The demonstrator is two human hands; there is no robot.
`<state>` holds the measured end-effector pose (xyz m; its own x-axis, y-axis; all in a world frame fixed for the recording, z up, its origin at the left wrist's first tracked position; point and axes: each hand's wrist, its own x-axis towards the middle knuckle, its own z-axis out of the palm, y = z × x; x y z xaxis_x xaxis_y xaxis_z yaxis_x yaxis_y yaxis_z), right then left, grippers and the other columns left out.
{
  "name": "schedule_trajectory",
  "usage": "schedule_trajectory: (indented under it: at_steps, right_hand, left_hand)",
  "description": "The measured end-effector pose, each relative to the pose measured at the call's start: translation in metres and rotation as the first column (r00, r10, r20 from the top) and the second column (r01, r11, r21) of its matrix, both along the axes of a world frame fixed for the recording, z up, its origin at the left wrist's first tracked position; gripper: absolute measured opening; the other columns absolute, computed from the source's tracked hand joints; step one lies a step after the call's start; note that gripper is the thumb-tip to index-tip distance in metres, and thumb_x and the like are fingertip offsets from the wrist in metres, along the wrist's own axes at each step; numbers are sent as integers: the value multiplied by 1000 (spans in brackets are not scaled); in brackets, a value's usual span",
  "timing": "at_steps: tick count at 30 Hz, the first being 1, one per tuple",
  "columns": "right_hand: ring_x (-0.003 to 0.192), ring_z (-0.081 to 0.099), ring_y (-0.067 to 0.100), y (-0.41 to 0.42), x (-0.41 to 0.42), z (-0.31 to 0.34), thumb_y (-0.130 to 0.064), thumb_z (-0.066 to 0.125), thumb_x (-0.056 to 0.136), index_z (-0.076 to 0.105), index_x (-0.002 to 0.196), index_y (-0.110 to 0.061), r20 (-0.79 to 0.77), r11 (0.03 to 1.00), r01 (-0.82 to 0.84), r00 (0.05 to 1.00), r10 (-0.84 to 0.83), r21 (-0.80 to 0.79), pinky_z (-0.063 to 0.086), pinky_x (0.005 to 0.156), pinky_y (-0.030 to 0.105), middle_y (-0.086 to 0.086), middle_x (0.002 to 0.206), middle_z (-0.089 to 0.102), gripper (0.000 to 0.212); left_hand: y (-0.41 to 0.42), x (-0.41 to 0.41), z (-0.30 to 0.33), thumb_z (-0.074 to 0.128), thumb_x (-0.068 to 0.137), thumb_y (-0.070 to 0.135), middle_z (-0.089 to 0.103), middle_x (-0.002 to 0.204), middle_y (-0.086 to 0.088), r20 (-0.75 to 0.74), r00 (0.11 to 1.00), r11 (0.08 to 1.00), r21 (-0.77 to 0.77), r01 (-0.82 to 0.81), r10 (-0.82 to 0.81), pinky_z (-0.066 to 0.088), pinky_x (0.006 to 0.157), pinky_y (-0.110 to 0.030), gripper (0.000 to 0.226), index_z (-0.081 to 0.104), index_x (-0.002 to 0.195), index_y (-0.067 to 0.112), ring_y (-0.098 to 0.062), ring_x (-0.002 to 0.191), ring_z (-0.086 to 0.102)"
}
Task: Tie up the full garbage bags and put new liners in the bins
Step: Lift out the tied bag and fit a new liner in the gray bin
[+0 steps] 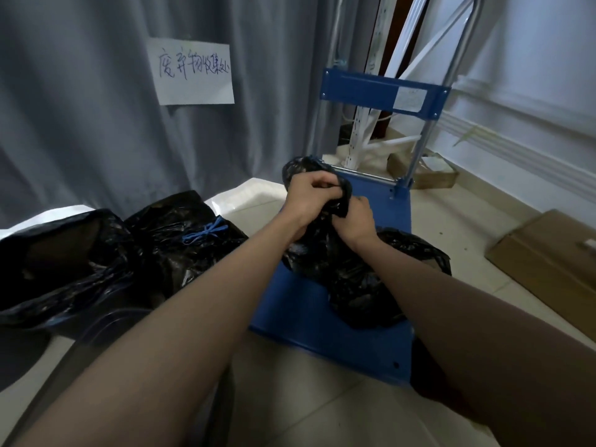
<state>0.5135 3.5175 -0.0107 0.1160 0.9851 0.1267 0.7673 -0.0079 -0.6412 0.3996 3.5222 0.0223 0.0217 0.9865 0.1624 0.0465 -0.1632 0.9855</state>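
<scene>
Garbage bag [348, 279], black and full, sits on the blue cart [322, 330] deck, likely staged there for hauling. Left hand [309, 195] and right hand [358, 221] both clench the gathered neck, apparently bunching it to knot. Left of the cart, a second black bag [180, 240] lies tied with blue string [204, 233].

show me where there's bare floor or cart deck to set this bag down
Free: blue cart deck nearest you, in front of the held bag; floor tiles between cart and cardboard. Crowded: left, where black bags pile against the curtain.
</scene>
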Motion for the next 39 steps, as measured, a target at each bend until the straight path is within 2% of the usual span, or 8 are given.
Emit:
schedule_trajectory:
  at_steps: [7, 13, 20, 23, 28, 31, 35, 39]
  right_hand:
    - [113, 57, 33, -15, -38, 65, -21, 44, 100, 53, 129, -6, -481, 992, 110, 875, -65, 66, 42, 93, 33, 13, 112, 62, 34]
    - [114, 53, 20, -30, -69, 123, -23, 39, 102, 45, 140, -7, -753, 964, 211, 657, -17, 162, 40, 101, 28, 4, 124, 58, 42]
    - [100, 68, 27, -53, -114, 171, -32, 45, 98, 63, 111, -13, -917, 997, 24, 396, 56, 72, 56, 92, 44, 8, 108, 72, 29]
    - [95, 72, 30, -67, -136, 183, -28, 49, 98, 68, 114, -8, -920, 981, -194, 381, 90, 16, 60, 79, 39, 12, 103, 75, 32]
    - [91, 69, 30, -104, -172, 184, -30, 57, 95, 64, 122, -5, -841, 900, -436, 492, 225, -15, 59, 80, 43, 18, 106, 72, 37]
    - [85, 65, 32, -132, -186, 169, -18, 57, 95, 64, 114, 1, -748, 811, -574, 587, 310, -114, 54, 82, 48, 23, 103, 69, 28]
    - [62, 63, 15, -169, -203, 135, -7, 48, 99, 61, 90, -5, -685, 692, -674, 633, 360, -259, 53, 61, 27, 15, 83, 61, 16]
    - [67, 62, 25, -187, -227, 85, -8, 53, 94, 57, 125, 6, -803, 652, -681, 568, 182, -334, 54, 66, 40, 19, 85, 63, 34]
  left_hand:
    - [-21, -59, 61, 62, 88, -3, 69, 92, -4, 108, 975, 972, 115, -204, 192, 54, 76, -18, 20, 68, 105, 5, -9, 83, 64]
    - [-39, -126, 85, 69, 84, 4, 59, 127, 0, -125, 966, 968, 146, -206, 225, 52, 98, -34, 52, 56, 132, 19, -16, 115, 58]
    - [-88, -168, 115, 93, 61, 29, 48, 138, 4, -379, 925, 999, 35, -7, 20, 39, 106, -25, 119, 19, 154, 25, -12, 128, 47]
    - [-114, -186, 138, 84, 73, 12, 55, 124, 3, -504, 863, 999, 40, -25, 42, 42, 95, -16, 97, 29, 152, 18, -12, 116, 54]
    - [-160, -216, 156, 59, 92, 8, 72, 92, -8, -633, 774, 1000, -7, -20, 11, 58, 71, -18, 10, 69, 96, 6, -13, 79, 70]
    - [-184, -231, 145, 58, 93, 12, 70, 93, -4, -697, 716, 999, -49, -15, -24, 57, 75, -21, 10, 68, 93, 13, -12, 86, 67]
    - [-212, -250, 122, 58, 90, 18, 65, 88, 2, -800, 593, 990, -134, -33, -89, 47, 71, -20, 9, 63, 85, 23, -15, 88, 62]
    - [-228, -271, 97, 63, 84, 28, 68, 96, -3, -883, 433, 975, -218, -40, -180, 50, 76, -28, 22, 64, 99, 12, -19, 92, 64]
